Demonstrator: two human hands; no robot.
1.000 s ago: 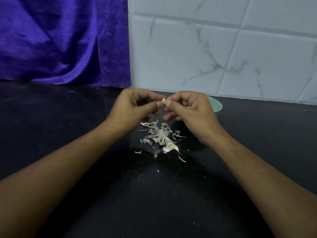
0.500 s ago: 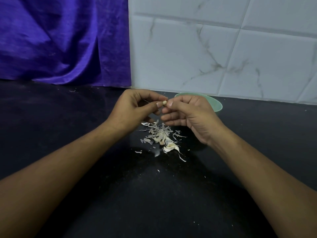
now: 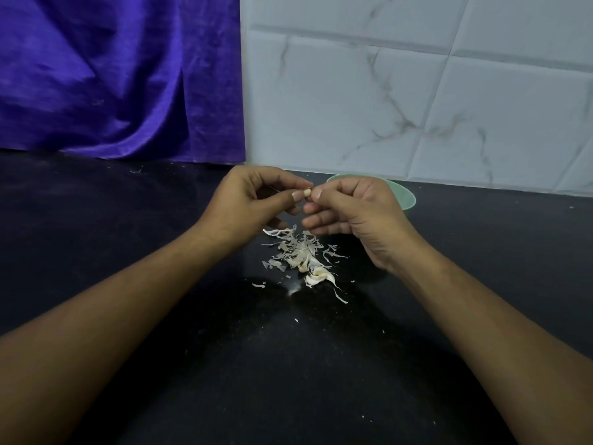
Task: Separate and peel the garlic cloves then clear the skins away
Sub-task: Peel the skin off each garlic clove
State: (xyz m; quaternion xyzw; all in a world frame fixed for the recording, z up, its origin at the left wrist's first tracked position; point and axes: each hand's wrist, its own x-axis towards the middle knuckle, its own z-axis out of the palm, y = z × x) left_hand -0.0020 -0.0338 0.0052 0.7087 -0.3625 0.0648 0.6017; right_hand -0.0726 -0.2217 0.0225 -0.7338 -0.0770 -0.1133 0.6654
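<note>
The peeling step was in hand. Just in front of the green bowl [image 3: 407, 197], on its left side, the left hand [image 3: 253, 203] pinched a small garlic clove [image 3: 307, 192] between thumb and forefinger, held up off the black countertop [image 3: 160, 252]. The right hand [image 3: 356, 216], covering much of the bowl's near rim, met it thumb to thumb, its thumb and forefinger closed narrowly on the clove's other end. Whether they gripped loose skin or the flesh itself was too small to tell.

Nearer the person than the bowl, directly under the hands, lay the pile of skins [image 3: 300, 255], with stray flakes scattered further out. A few thicker pale lumps sat among them; cloves or husk, one could not say.

The next move likely called for a fine nail-tip pull to strip the skin, then dropping the clean clove into the bowl. Clearing the skins remained to do.
</note>
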